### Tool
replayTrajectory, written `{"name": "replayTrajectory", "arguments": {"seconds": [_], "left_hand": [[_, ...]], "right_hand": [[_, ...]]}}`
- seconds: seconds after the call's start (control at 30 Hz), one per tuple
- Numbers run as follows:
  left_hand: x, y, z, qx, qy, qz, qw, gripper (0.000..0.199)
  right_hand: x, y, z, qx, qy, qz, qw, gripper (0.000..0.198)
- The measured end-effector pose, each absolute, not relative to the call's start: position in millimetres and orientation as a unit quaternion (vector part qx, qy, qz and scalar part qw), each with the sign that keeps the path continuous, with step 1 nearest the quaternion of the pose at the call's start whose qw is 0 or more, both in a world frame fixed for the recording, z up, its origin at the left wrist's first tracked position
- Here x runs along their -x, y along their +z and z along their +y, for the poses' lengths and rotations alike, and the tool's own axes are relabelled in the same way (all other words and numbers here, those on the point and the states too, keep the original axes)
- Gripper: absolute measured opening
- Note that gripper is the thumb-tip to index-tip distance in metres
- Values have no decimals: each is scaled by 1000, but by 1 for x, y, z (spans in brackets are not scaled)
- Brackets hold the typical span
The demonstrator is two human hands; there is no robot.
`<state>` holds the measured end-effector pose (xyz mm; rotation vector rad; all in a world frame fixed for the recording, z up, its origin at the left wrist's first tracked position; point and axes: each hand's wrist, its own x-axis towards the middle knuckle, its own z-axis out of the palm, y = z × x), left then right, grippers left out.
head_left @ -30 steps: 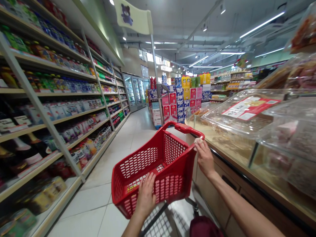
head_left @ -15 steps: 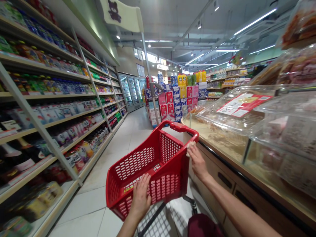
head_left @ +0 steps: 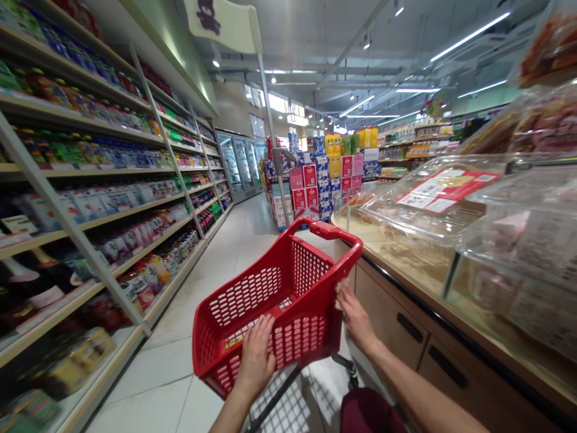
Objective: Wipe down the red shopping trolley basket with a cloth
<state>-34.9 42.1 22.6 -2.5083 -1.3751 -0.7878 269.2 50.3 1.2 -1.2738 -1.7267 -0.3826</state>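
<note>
A red plastic shopping cart (head_left: 315, 308) with perforated walls stands in front of me, tilted across the aisle. My left hand (head_left: 258, 356) grips its near rim, fingers over the top and thumb on the outside. My right hand (head_left: 355, 311) presses a crumpled pale cloth (head_left: 341, 290) against the outer side of the cart, just below the handle (head_left: 336, 231). The fingers partly hide the cloth. Inside the basket, a small yellow marking shows near my left fingers.
Shelves of bottled drinks (head_left: 121, 162) line the left side. To the right runs a wooden display counter (head_left: 387, 300) holding clear plastic food packages (head_left: 419, 210). Stacked cartons (head_left: 311, 195) stand ahead past a pole with a bear sign (head_left: 225, 27). Tiled floor (head_left: 153, 373) lies between.
My right hand has slid down with the cloth, from near the cart's handle to the side below it. My left hand stays on the rim.
</note>
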Motion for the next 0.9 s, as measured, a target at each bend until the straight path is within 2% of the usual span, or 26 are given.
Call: {"name": "replayTrajectory", "arguments": {"seconds": [0.07, 0.13, 0.23, 0.33, 0.4, 0.53, 0.6, 0.73, 0.8, 0.9], "left_hand": [[35, 23, 42, 842, -265, -462, 83, 71], [35, 22, 43, 842, -266, -462, 80, 71], [36, 20, 43, 842, -271, -459, 78, 72], [36, 20, 43, 843, -274, -457, 79, 70], [36, 21, 43, 842, -278, -456, 79, 70], [36, 22, 43, 843, -283, -452, 73, 71], [36, 22, 43, 843, -285, -451, 68, 71], [36, 20, 43, 840, -290, -453, 64, 72], [36, 20, 42, 839, -292, -454, 65, 73], [36, 21, 42, 840, -290, -455, 64, 73]], "right_hand": [[-267, -28, 37, 503, -122, -756, 401, 52], [-275, -28, 32, 500, -124, -757, 402, 50], [-298, 31, 47, 525, -187, -661, 503, 46], [-312, 90, 73, 534, -221, -607, 546, 45], [-307, 94, 79, 522, -218, -630, 532, 45], [-285, 50, 62, 483, -180, -715, 472, 44], [-290, 48, 56, 470, -179, -727, 468, 45], [-328, 106, 75, 528, -220, -647, 504, 45], [-334, 132, 91, 548, -219, -655, 471, 42], [-310, 133, 99, 519, -199, -725, 408, 34]]}}
